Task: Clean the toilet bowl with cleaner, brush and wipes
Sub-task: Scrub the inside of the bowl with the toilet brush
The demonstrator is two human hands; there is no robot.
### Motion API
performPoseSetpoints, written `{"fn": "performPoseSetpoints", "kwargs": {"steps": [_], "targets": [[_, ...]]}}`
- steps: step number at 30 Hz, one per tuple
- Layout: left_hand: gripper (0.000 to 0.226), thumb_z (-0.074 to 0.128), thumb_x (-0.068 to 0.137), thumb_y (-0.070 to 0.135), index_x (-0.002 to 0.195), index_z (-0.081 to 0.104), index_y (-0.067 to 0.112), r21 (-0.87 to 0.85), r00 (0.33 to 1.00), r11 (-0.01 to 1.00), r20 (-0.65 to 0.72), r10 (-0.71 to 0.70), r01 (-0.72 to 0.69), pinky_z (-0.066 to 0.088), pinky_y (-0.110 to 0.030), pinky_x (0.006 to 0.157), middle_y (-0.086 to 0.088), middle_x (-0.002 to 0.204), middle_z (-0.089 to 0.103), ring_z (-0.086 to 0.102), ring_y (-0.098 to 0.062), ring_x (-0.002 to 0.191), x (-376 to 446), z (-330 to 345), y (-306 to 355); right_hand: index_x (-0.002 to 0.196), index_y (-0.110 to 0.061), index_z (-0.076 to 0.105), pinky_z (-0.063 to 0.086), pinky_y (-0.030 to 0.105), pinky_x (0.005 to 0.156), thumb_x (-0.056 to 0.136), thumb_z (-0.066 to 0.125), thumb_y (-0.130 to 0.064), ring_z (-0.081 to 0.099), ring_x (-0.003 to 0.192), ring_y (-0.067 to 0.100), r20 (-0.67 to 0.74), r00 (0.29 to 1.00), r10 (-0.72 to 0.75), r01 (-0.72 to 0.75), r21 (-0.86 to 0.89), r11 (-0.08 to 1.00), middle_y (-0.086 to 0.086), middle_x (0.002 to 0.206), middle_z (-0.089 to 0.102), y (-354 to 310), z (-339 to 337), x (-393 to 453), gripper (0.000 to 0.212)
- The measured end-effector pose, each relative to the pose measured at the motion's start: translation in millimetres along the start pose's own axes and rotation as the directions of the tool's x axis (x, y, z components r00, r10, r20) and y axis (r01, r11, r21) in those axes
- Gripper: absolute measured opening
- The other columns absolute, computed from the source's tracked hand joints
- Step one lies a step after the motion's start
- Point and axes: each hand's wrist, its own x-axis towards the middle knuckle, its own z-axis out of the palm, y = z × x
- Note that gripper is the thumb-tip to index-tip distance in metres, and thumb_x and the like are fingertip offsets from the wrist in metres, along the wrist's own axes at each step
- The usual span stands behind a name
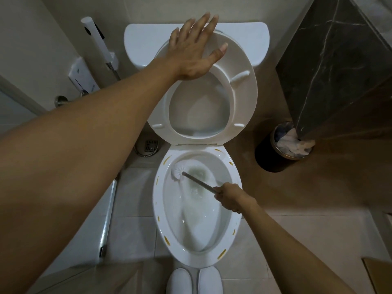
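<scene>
Nearest the camera, white slippers [194,280] touch the toilet bowl [234,211] base. Right hand [230,199] fisted around brush handle [200,182]; white brush head [178,169] against far-left inner wall. Yellow cleaner streaks [221,254] on rim. Farther, left hand [194,46] spread flat on raised seat [244,90].

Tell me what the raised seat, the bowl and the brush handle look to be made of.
Raised seat: looks like moulded plastic, satin white, with moulded bumper pads on its underside. Bowl: seems glazed ceramic, glossy white, with sharp highlights on the wet inner wall. Brush handle: a thin, straight grey rod, matte; metal or plastic, cannot tell. The right hand is shut on it.
</scene>
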Motion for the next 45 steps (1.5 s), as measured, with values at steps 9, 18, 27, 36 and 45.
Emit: {"fn": "performPoseSetpoints", "kwargs": {"steps": [9, 18, 27, 36, 45], "targets": [[0.07, 0.02, 0.096, 0.061, 0.152, -0.002, 0.024, 0.018, 1.0, 1.0, -0.021, 0.004, -0.004, -0.002, -0.05, 0.116, -0.001, 0.16, -0.005, -0.005, -0.027, 0.147, 1, 2, -1, 0.14, -0.032, 0.045, 0.033, 0.018, 0.035, 0.098, 0.045, -0.036, 0.041, 0.046, 0.012, 0.01, 1.0, 0.026, -0.027, 0.367, 0.93, -0.002, 0.067, 0.048, 40, 42, -9, 0.042], [0.075, 0.019, 0.094, 0.065, 0.152, -0.007, 0.025, 0.022, 1.0, 1.0, 0.017, -0.011, 0.01, -0.005, -0.051, 0.115, -0.001, 0.16, -0.012, -0.01, -0.027, 0.146, 2, 2, 0, 0.124, -0.013, 0.053, 0.038, 0.02, 0.033, 0.102, 0.038, -0.033, 0.049, 0.048, 0.017, -0.053, 0.998, -0.027, 0.039, 0.23, 0.972, 0.005, 0.075, 0.054, 31, 40, -21, 0.034], [0.073, 0.019, 0.095, 0.063, 0.152, -0.006, 0.024, 0.006, 0.997, 1.0, 0.077, -0.029, 0.029, -0.004, -0.049, 0.116, 0.001, 0.16, -0.012, -0.011, -0.022, 0.146, -4, -10, 6, 0.127, -0.011, 0.053, 0.042, 0.021, 0.035, 0.102, 0.036, -0.031, 0.049, 0.05, 0.014, -0.05, 0.998, -0.044, 0.054, 0.217, 0.975, 0.006, 0.082, 0.056, 21, 34, -48, 0.035], [0.075, 0.022, 0.096, 0.059, 0.152, -0.009, 0.02, -0.004, 0.996, 1.0, 0.084, -0.027, 0.028, -0.004, -0.044, 0.117, -0.002, 0.159, -0.012, -0.009, -0.019, 0.147, -13, -16, 2, 0.118, -0.012, 0.057, 0.05, 0.028, 0.041, 0.101, 0.037, -0.033, 0.053, 0.052, 0.017, -0.04, 0.999, -0.012, 0.019, 0.166, 0.986, 0.011, 0.093, 0.062, 8, 14, -58, 0.034], [0.074, 0.018, 0.097, 0.059, 0.151, -0.011, 0.018, 0.013, 0.982, 0.994, 0.156, -0.109, 0.108, -0.005, -0.045, 0.116, -0.004, 0.159, -0.014, -0.01, -0.02, 0.146, -62, -25, -14, 0.12, -0.014, 0.055, 0.046, 0.024, 0.04, 0.1, 0.036, -0.034, 0.052, 0.052, 0.015, 0.003, 1.0, 0.012, -0.013, 0.138, 0.99, 0.006, 0.086, 0.056, 2, -7, -85, 0.034]]}}
